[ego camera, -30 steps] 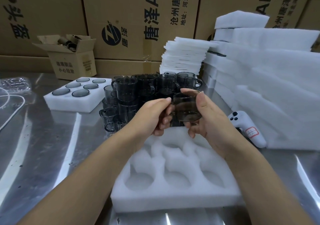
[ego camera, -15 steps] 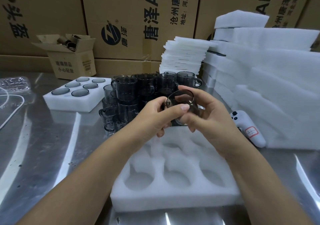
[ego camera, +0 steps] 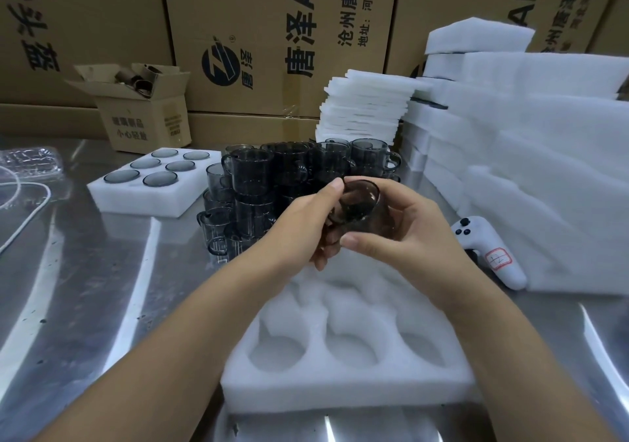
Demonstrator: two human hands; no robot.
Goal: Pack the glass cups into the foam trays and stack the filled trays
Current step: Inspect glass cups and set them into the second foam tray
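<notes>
Nearest me on the worktop (ego camera: 85, 305) lies an empty foam tray (ego camera: 347, 394). Above its far edge I see the left hand (ego camera: 299, 224) and right hand (ego camera: 412, 234) both curled around one tilted glass cup (ego camera: 362, 203), its mouth turned toward me. Behind the hands stands the cluster of loose cups (ego camera: 269, 176), with a filled tray (ego camera: 112, 200) to its left and foam stacks (ego camera: 360, 108) to its right.

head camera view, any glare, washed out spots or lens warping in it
Head view: bright glare streaks run along the steel table; head view: the foam stack at right is washed out, its layers hard to separate; head view: wide-angle bending tilts the cardboard boxes near the edges; head view: the glass cup, held by the left hand and right hand, looks slightly soft.
</notes>
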